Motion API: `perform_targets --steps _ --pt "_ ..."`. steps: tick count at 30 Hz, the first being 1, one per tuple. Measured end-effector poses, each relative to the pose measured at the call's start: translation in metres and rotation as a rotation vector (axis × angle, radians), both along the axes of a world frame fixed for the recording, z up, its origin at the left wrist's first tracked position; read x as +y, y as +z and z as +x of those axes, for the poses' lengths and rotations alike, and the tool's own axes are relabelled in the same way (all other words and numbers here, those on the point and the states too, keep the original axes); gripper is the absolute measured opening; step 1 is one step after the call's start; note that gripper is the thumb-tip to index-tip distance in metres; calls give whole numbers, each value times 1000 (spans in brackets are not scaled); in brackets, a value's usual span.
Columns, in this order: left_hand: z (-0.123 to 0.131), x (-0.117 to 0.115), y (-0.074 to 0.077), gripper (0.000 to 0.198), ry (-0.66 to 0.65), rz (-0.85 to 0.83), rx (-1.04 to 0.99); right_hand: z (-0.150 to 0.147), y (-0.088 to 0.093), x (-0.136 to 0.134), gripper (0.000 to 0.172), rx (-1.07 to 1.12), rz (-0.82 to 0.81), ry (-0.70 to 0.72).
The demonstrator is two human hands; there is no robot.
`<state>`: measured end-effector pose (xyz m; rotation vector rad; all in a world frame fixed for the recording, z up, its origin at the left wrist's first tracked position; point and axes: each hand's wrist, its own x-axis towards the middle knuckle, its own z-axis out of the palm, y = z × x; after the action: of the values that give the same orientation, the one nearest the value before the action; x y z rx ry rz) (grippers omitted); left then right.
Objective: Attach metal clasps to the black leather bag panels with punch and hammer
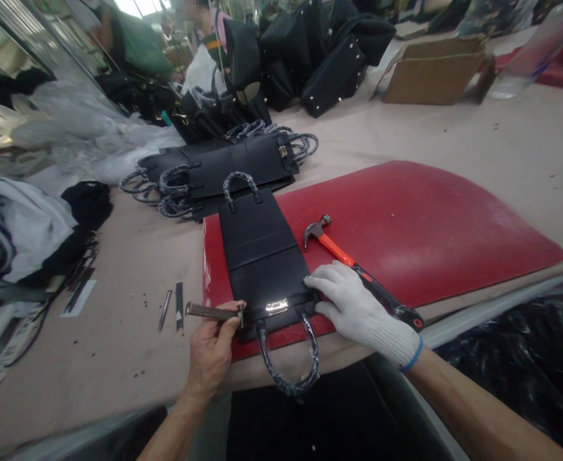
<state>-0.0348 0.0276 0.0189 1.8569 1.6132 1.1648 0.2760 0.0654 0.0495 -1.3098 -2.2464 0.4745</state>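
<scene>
Left hand pinches a metal tool; gloved right hand, loosely spread, rests on the black bag atop the red mat. Clasp and handles are on; what remains is unclear.

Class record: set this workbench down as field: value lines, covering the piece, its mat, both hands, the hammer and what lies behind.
Workpiece: flat black bag piece, shiny metal clasp, plastic-wrapped looped handle at each end
Surface: smooth red mat
Left hand: bare, gripping a slim metal tool at the bag piece's edge
Right hand: gloved in white knit, resting at the opposite edge
On the mat: orange-and-black-handled claw hammer
Behind: pile of similar black bag pieces; brown cardboard box
</scene>
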Motion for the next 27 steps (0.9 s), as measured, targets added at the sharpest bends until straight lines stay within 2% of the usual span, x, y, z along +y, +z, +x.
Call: perform_targets --steps 3,4,6,9,12,16,18,22,27 --pt "-3 0 3 12 -186 65 -25 -2 -2 -3 41 -2 1 -25" --pt "-3 1 3 12 -203 49 -88 -3 -2 -4 41 -1 2 -33" --pt "-2 3 4 19 -92 -47 -281 -5 -4 -6 40 0 6 -46" --pt "3 7 5 33 180 -181 -574 -5 -5 -7 39 -9 12 -48" --pt "14 11 11 35 209 -203 -691 -5 -5 -7 40 2 8 -45" --pt "47 18 27 25 7 -132 -483 -5 -7 -8 42 18 7 -51" --pt "68 22 30 19 -85 -94 -381 -6 -9 -9 42 29 19 -55" --pt "94 27 22 13 -185 -5 -271 -7 -13 -10 44 55 30 -58" --pt "94 25 14 14 -191 15 -232 -7 -13 -10 45 43 21 -61"
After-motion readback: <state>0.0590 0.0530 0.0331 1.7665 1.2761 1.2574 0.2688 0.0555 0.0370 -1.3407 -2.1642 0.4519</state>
